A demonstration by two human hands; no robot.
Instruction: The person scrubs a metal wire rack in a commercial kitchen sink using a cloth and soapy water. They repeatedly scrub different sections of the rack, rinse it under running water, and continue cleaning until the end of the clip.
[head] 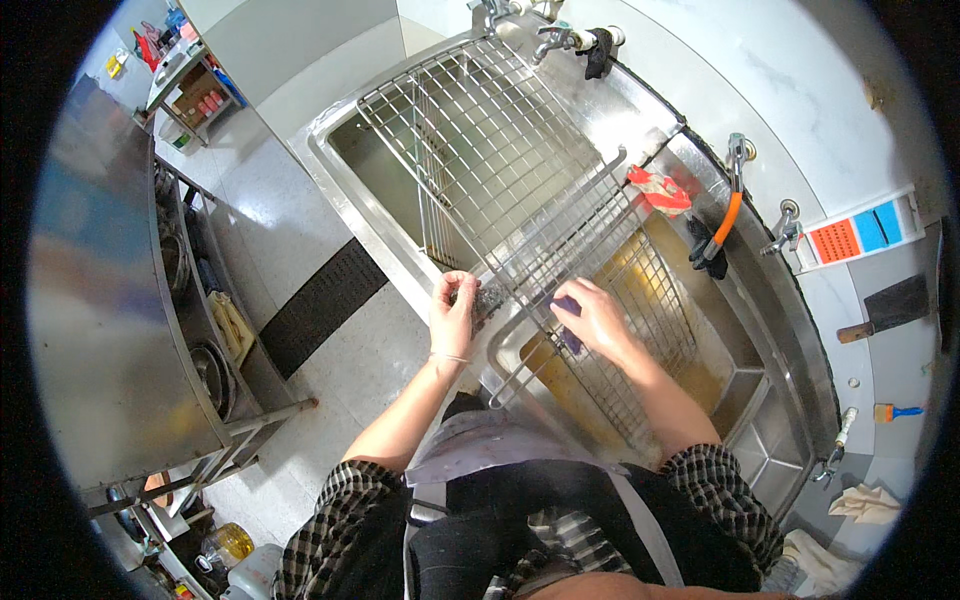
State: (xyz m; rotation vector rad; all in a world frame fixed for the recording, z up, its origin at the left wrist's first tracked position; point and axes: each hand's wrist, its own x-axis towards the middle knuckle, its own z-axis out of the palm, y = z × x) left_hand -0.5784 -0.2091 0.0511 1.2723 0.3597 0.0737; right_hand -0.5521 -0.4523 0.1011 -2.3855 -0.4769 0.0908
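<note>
A large metal wire rack lies slanted across the two basins of a stainless steel sink. My right hand grips a purple scouring pad against the near end of that rack. Over the sink's front rim, my left hand has its fingers curled beside a grey steel wool scourer. Whether those fingers hold the scourer is not clear. A second wire rack sits in the right basin, in brownish water. Another rack stands on edge in the left basin's cloudy water.
Taps and an orange hose line the wall side. A red and white cloth and black gloves lie on the ledge. A cleaver hangs at right. A steel counter and black floor mat are leftward.
</note>
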